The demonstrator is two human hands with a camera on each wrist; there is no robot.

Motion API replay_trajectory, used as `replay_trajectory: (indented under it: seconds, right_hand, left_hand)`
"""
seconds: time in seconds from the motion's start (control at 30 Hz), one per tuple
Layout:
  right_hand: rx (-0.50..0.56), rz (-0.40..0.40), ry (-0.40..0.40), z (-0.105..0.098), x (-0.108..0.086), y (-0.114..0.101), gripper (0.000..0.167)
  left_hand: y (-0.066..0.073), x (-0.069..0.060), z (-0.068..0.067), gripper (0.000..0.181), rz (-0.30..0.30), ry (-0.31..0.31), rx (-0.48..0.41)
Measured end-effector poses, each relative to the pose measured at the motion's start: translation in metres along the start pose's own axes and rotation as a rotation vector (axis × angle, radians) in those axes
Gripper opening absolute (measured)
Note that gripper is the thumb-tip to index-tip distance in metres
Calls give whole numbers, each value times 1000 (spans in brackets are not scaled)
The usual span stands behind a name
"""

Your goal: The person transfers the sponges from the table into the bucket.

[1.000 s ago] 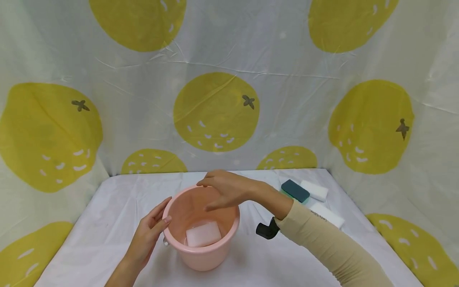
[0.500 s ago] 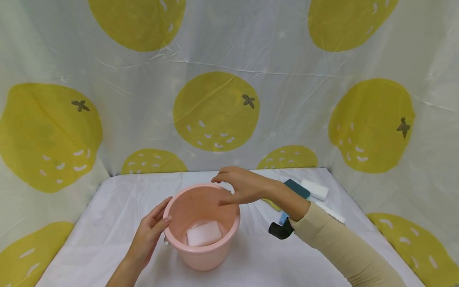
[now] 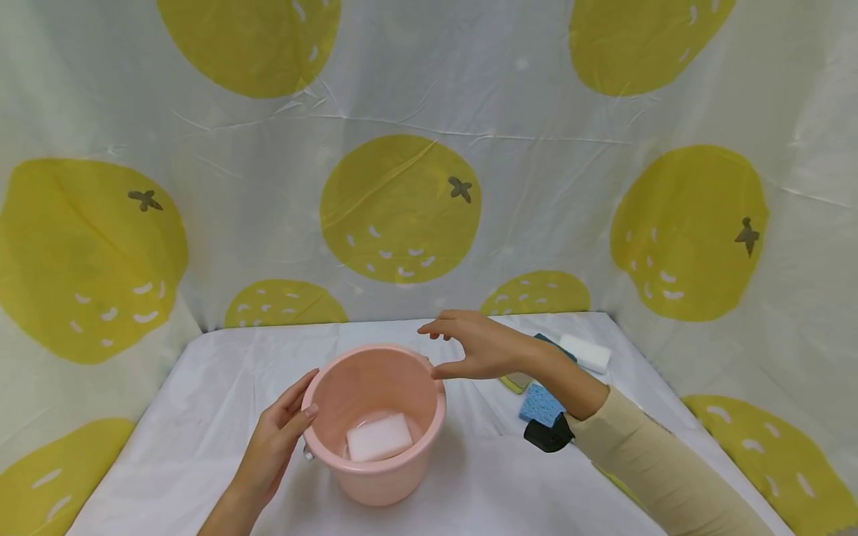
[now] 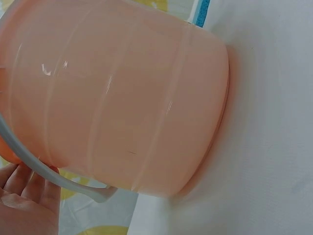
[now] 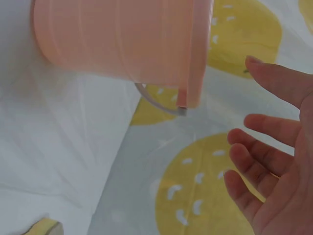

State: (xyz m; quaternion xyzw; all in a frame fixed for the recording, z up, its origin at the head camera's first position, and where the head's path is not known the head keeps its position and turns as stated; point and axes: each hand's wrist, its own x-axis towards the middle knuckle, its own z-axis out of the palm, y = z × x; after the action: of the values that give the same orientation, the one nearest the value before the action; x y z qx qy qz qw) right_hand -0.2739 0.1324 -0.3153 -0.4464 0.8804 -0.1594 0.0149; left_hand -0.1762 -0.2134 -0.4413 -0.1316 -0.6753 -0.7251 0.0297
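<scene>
A pink bucket (image 3: 382, 487) stands upright on the white cloth in the head view, and a white sponge block (image 3: 379, 438) lies at its bottom. My left hand (image 3: 271, 439) holds the bucket's left rim, thumb over the edge and fingers outside. In the left wrist view, the bucket's grey handle (image 4: 54, 176) hangs in front of that hand's fingers. To the right of the rim, my right hand (image 3: 492, 346) hovers with thumb and fingers spread and nothing between them. The right wrist view shows a gap between these fingers and the bucket (image 5: 117, 39).
On the right lie a blue sponge (image 3: 540, 404), a yellow-edged sponge (image 3: 515, 381) and another white block (image 3: 585, 353). A dark green scouring sponge (image 3: 555, 345) is mostly hidden by my right arm. A lemon-patterned curtain (image 3: 402, 104) encloses the back and sides.
My right hand has drawn back from over the bucket to the right of its rim. The blue and yellow-edged sponges have come into sight. My left hand and the bucket stay put.
</scene>
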Motion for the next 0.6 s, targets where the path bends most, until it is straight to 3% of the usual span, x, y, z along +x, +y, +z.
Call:
replay_trajectory:
  seconds: [0.6]
  right_hand:
    - [62, 120, 66, 0, -38, 24, 63]
  left_hand:
    - [-2, -1, -2, 59, 23, -35, -8]
